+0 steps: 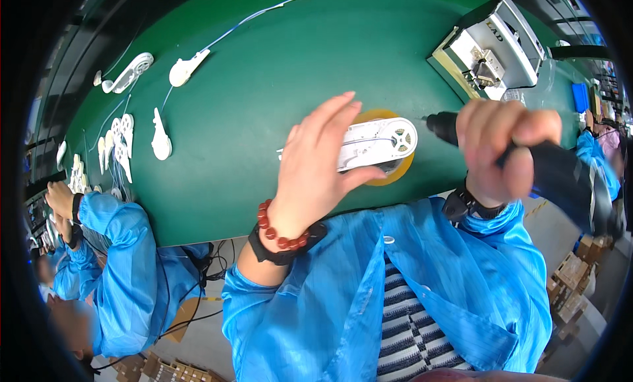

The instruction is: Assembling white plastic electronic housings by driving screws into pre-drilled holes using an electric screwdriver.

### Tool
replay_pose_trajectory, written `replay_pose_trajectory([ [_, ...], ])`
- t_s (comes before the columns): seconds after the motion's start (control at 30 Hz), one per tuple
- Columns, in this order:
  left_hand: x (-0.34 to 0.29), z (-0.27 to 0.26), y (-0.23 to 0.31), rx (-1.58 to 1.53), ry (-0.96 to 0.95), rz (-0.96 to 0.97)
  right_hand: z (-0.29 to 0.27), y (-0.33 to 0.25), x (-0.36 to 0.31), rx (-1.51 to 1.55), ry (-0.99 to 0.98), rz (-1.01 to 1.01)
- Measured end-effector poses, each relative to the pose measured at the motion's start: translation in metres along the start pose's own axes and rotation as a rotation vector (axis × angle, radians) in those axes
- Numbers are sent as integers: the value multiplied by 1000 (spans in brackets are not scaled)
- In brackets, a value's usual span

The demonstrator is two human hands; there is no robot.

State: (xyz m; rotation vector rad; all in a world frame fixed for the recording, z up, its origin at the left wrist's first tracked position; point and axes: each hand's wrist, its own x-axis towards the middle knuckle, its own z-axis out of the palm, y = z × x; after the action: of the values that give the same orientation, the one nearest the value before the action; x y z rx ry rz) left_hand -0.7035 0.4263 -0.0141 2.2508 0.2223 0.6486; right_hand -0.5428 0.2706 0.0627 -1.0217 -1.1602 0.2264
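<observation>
A long white plastic housing (369,146) with a round spoked wheel at its right end lies across a yellow tape roll (403,168) on the green table (283,65). Over the housing's left end is my left hand (310,161), fingers stretched out and thumb apart along the near side; whether the palm presses on the part is hidden. My right hand (491,144) is wrapped round a black power screwdriver (557,177), its tip (428,120) pointing left, just right of the wheel and apart from it. Motion blurs the tool's rear end.
At the back right stands a white-and-black boxy device (491,49) with a metal mechanism. White housings with cables (186,68) lie at the left, several bunched together (119,138). A co-worker's blue sleeve (119,237) is at the lower left. Cardboard boxes (570,270) stand at the lower right.
</observation>
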Motion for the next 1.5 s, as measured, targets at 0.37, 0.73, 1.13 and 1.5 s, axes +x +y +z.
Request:
replay_pose_trajectory([
  [0.37, -12, -46, -22, 170, -131, 42, -21, 29, -44, -97, 318, 169],
  [0.73, 187, -154, -117, 1105, 680, 263, -29, 16, -38, -424, 222, 173],
  [1.13, 289, -11, -149, 700, 61, 278, -43, 27, -53, -339, 225, 242],
  [1.5, 278, 41, -78, 660, 269, 189, -38, 33, -50, -192, 140, 195],
])
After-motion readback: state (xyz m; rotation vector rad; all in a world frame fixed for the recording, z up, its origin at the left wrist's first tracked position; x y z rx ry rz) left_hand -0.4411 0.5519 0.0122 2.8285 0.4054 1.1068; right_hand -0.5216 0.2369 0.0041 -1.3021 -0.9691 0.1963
